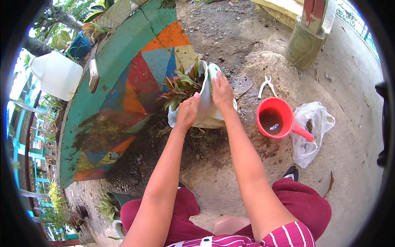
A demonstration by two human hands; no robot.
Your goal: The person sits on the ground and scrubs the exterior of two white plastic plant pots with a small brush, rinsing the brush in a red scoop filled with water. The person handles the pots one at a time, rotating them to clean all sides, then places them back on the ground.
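A white plant pot (205, 112) with a wavy rim lies tilted on the soiled ground in front of me. Red and green leaves of a plant (182, 83) spill out of its mouth toward the painted wall. My left hand (188, 111) grips the pot's rim beside the leaves, thumb uppermost. In my right hand (222, 94) is a pale green scrub brush (213, 70), held along the pot's outer side near the rim. My palm and fingers hide part of the brush.
Right of the pot are a red dipper (289, 123) of brown water, white-handled pruning shears (267, 86) and a clear plastic bag (311, 148). A translucent jug (57, 75) and a wooden-handled tool (93, 75) rest on the painted concrete wall (83, 92). A concrete post base (304, 46) stands upper right.
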